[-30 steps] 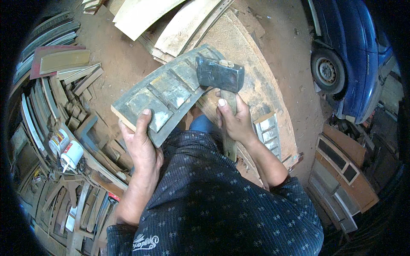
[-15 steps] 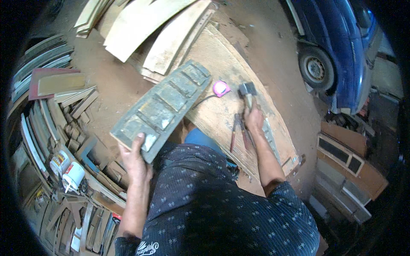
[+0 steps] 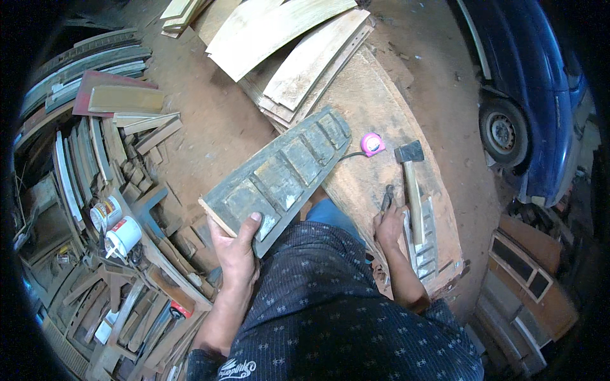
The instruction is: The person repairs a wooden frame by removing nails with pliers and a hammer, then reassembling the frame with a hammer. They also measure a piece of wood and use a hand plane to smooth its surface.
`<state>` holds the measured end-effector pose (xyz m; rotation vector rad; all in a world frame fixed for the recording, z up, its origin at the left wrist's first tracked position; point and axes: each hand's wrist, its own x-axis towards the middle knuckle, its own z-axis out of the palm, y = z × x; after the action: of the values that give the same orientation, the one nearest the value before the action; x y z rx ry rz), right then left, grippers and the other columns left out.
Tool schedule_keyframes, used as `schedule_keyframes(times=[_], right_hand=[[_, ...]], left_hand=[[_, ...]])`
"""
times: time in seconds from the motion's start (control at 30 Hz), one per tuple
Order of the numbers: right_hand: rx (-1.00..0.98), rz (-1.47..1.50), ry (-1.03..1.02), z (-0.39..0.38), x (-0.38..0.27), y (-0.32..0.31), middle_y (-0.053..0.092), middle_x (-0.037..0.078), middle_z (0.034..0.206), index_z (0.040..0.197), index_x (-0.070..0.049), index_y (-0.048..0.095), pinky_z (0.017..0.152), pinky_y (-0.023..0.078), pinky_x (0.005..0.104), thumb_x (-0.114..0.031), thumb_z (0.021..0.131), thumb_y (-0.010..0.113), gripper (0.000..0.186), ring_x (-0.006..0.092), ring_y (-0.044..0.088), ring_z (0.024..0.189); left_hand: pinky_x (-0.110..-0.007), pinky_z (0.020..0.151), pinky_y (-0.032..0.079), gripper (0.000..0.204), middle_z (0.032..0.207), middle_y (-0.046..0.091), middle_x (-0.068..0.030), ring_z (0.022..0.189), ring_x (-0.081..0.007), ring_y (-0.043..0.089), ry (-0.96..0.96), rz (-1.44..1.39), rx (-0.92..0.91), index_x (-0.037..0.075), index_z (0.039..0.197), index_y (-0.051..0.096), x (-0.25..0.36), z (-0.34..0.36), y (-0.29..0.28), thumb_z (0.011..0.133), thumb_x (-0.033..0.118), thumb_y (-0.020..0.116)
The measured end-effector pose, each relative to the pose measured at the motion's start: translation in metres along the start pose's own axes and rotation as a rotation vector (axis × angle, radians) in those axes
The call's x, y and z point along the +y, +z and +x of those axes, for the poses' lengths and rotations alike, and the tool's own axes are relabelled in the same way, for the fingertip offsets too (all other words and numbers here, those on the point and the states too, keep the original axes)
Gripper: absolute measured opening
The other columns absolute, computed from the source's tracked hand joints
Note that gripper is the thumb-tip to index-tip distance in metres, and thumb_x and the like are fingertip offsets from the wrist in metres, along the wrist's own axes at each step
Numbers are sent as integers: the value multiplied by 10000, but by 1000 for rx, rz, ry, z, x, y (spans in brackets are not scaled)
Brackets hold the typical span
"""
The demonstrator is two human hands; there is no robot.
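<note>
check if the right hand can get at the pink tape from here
Probably yes: the tape lies ahead of the right hand, with mostly bare board between. The hand is at the pincers, though, so it would likely have to leave them first.

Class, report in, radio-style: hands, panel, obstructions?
Left hand gripping dark ridged panel. Right hand at pliers, grip unclear. Hatchet close on its right, possibly in the way.

Pale boards point(image 3: 318, 63) lie stacked at the wooden bench's point(image 3: 359, 184) far end. Nearer sits a pink tape measure point(image 3: 372, 145), a hatchet point(image 3: 410, 152) to its right
</note>
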<state>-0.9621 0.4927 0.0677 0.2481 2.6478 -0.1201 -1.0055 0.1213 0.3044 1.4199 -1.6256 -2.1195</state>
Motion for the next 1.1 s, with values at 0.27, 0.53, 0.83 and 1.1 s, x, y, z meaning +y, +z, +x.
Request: schedule_keyframes(times=[0.27, 0.53, 0.83, 1.1], right_hand=[[134, 487, -129, -6, -4, -3, 618, 207, 1017, 1280, 23, 531, 849, 484, 441, -114, 871, 595, 436, 347, 603, 957], [-648, 1229, 12, -15, -80, -175, 603, -13, 893, 1235, -48, 610, 695, 448, 246, -158, 962, 686, 305, 65, 536, 757], [-1278, 678, -398, 63, -128, -260, 667, 50, 939, 1439, -74, 509, 668, 543, 283, -125, 1000, 584, 448, 117, 608, 726], [-1528, 393, -526, 133, -178, -268, 661, 116, 1032, 1540, -107, 370, 685, 599, 302, -117, 1001, 549, 568, 208, 715, 815]], left_hand=[[-361, 1000, 485, 679, 1241, 567, -134, 1132, -231, 598, 41, 44, -33, 26, 1388, 359, 6, -6, 4, 829, -23, 740], [-344, 971, 495, 629, 1216, 580, -144, 1096, -216, 612, 85, 75, -84, 18, 1348, 388, 14, -6, 9, 833, -14, 748], [-342, 937, 519, 597, 1182, 613, -140, 1054, -218, 640, 138, 162, -190, 1, 1325, 414, 24, 16, 2, 826, 8, 742], [-352, 969, 504, 640, 1206, 607, -133, 1099, -208, 624, 139, 118, -263, -9, 1364, 396, 36, 27, 8, 823, 13, 736]])
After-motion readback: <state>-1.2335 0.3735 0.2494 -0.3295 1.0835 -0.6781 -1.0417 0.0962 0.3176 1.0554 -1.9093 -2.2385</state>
